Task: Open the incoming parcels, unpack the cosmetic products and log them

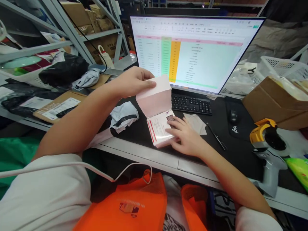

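Observation:
A small pale pink box (156,103) stands at the desk's front edge with its hinged lid raised. My left hand (134,81) is closed on the lid's upper edge, thumb against its face. In the lower part lies a white printed card (158,126) with red stripes and a dark square code. My right hand (185,134) rests on the card's right side, fingers spread, thumb lower by the box's near right corner. Whatever lies under the card is hidden. Behind the right hand is a crumpled whitish paper or wrapper (195,123), and a tweezer-like tool (216,136) lies to its right.
A monitor (197,54) showing a spreadsheet stands behind a black keyboard (191,104). Rightward are a mouse (233,116), a barcode scanner (271,166), a tape dispenser (267,136) and a cardboard box (276,104). A white-and-black plastic bag (124,115) and several parcels (60,106) lie left.

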Demonstrator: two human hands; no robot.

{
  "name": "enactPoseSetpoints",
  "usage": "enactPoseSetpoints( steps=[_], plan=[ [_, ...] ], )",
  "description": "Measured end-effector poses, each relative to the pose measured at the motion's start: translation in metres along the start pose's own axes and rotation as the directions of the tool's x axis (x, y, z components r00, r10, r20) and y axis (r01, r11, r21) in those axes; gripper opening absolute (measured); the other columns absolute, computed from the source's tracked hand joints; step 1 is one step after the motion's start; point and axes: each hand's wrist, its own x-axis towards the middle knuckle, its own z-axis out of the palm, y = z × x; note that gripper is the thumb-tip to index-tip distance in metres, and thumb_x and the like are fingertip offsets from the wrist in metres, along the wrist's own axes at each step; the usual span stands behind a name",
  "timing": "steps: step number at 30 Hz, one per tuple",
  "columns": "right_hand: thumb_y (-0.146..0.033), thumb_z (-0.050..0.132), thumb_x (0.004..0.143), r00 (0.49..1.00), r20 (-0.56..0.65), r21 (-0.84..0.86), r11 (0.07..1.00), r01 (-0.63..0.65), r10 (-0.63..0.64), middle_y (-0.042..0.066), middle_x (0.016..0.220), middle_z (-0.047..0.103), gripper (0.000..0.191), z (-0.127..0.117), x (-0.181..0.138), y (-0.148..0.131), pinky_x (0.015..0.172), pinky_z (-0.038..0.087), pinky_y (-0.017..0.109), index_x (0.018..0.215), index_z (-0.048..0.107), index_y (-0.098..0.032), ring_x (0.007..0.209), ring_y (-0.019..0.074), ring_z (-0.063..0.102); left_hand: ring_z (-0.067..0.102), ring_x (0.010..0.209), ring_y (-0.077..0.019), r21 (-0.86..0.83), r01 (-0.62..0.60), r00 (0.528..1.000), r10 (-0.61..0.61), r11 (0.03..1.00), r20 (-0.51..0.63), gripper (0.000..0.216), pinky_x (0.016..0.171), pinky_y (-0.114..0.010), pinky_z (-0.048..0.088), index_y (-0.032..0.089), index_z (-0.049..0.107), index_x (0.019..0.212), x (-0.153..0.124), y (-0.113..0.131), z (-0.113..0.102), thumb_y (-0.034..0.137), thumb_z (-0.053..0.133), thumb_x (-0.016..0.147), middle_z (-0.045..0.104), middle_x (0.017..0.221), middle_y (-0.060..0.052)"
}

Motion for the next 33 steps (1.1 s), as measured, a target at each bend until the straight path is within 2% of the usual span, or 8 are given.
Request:
enactPoseSetpoints(
  steps=[6, 12, 18, 23, 25, 28, 30, 33],
  plan=[
    [-0.032, 0.066, 0.095, 0.998, -0.051, -0.014, 0.999, -0.039, 0.038, 0.02, 0.137, 0.061, 0.027, 0.019, 0.006, 0.003, 0.115, 0.041, 0.069, 0.118, 0.068, -0.018, 0.135, 0.0381, 0.053, 0.063, 0.113, -0.0306, 0.254, 0.025, 0.982, 0.024, 0.967, -0.189, 0.038, 0.106, -0.048, 0.05, 0.015, 0.074, 0.118, 0.033, -0.033, 0.006, 0.037, 0.061, 0.09, 0.071, 0.115, -0.01],
    [-0.041, 0.075, 0.09, 0.948, -0.161, 0.102, 0.96, -0.261, 0.275, 0.023, 0.159, 0.045, 0.079, 0.024, 0.002, 0.025, 0.122, 0.039, 0.062, 0.158, 0.043, -0.016, 0.149, 0.0383, 0.043, 0.031, 0.153, -0.0454, 0.532, -0.094, 0.963, 0.213, 0.841, -0.167, 0.043, 0.124, -0.067, 0.024, 0.021, 0.075, 0.123, 0.026, -0.061, 0.04, 0.033, 0.074, 0.082, 0.05, 0.158, -0.015],
    [-0.036, 0.069, 0.094, 0.957, -0.212, 0.122, 0.977, -0.177, 0.2, 0.018, 0.16, 0.048, 0.077, 0.017, 0.007, 0.016, 0.125, 0.034, 0.064, 0.163, 0.038, -0.019, 0.154, 0.0372, 0.038, 0.039, 0.154, -0.0387, 0.202, -0.277, 0.947, 0.302, 0.939, -0.107, 0.058, 0.127, -0.062, 0.025, 0.017, 0.067, 0.138, -0.037, -0.067, 0.089, 0.058, 0.051, 0.1, 0.057, 0.154, -0.017],
    [-0.025, 0.057, 0.096, 0.994, -0.108, 0.225, 0.974, 0.021, 0.004, 0.015, 0.164, 0.044, 0.092, 0.013, 0.03, -0.041, 0.126, 0.028, 0.066, 0.172, 0.007, -0.025, 0.148, 0.0327, 0.048, 0.069, 0.121, -0.0332, -0.432, -0.143, 0.99, 0.125, 0.891, -0.071, 0.095, 0.108, -0.055, 0.051, 0.019, 0.068, 0.138, -0.046, -0.072, 0.06, 0.083, 0.01, 0.099, 0.076, 0.124, -0.017],
    [-0.023, 0.055, 0.094, 0.993, 0.088, 0.256, 0.965, 0.055, -0.08, 0.014, 0.162, 0.047, 0.088, 0.016, 0.04, -0.06, 0.127, 0.018, 0.071, 0.172, 0.015, -0.024, 0.147, 0.0321, 0.048, 0.071, 0.117, -0.0321, -0.455, -0.098, 0.969, 0.189, 0.885, 0.158, 0.094, 0.109, -0.053, 0.05, 0.022, 0.079, 0.119, -0.045, -0.071, 0.036, 0.086, 0.014, 0.097, 0.079, 0.115, -0.014],
    [-0.021, 0.057, 0.094, 0.927, 0.326, 0.247, 0.963, 0.109, -0.188, 0.015, 0.149, 0.061, 0.065, 0.024, 0.046, -0.07, 0.126, 0.005, 0.076, 0.158, 0.046, -0.018, 0.147, 0.0321, 0.048, 0.072, 0.116, -0.0308, -0.23, -0.09, 0.818, 0.204, 0.969, 0.538, 0.062, 0.11, -0.047, 0.05, 0.027, 0.083, 0.11, -0.053, -0.07, 0.016, 0.077, 0.05, 0.096, 0.079, 0.119, -0.009],
    [-0.022, 0.055, 0.099, 0.919, 0.333, 0.213, 0.966, 0.144, -0.21, 0.014, 0.142, 0.066, 0.044, 0.026, 0.044, -0.063, 0.126, 0.002, 0.075, 0.143, 0.061, -0.019, 0.145, 0.0311, 0.05, 0.07, 0.118, -0.032, -0.046, -0.134, 0.812, 0.137, 0.99, 0.567, 0.051, 0.107, -0.046, 0.052, 0.028, 0.079, 0.123, -0.067, -0.07, 0.023, 0.065, 0.065, 0.092, 0.076, 0.128, -0.008],
    [-0.03, 0.06, 0.102, 0.979, 0.186, 0.048, 0.996, 0.077, -0.084, 0.017, 0.155, 0.054, 0.035, 0.023, 0.041, -0.044, 0.124, 0.011, 0.077, 0.135, 0.068, -0.02, 0.151, 0.0364, 0.042, 0.062, 0.131, -0.0342, 0.096, -0.211, 0.915, 0.162, 0.973, 0.368, 0.061, 0.114, -0.048, 0.048, 0.023, 0.066, 0.142, -0.095, -0.075, 0.054, 0.055, 0.07, 0.09, 0.067, 0.14, -0.014]
  ],
)
